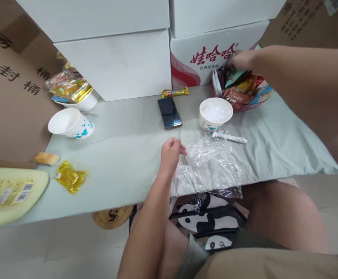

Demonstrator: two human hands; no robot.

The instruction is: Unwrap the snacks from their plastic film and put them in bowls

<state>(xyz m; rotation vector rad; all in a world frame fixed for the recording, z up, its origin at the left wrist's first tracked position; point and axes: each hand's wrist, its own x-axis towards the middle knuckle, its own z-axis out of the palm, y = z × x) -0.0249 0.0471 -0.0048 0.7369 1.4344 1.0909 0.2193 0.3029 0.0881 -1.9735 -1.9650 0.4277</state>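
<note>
Beige cloth (262, 267), 5 o'clock. My L hand (170, 153), fingers near-closed, pinches clr plastic (222, 164); tug could drag utensil (233, 138), 3 o'clock. R hand (242, 61), 2 o'clock: can't tell grip.

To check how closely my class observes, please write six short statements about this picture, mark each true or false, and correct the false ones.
1. The right hand is at the bowl of packaged snacks. True.
2. The Wahaha water carton bears red lettering. True.
3. A yellow-wrapped snack bar lies just behind the smartphone. True.
4. The smartphone rests on top of a white carton. False: it lies on the cloth-covered table.
5. The left hand is inside a white paper bowl. False: it is at the edge of the clear plastic bag.
6. The pale yellow jug is at the picture's right edge. False: it is at the left edge.
</note>
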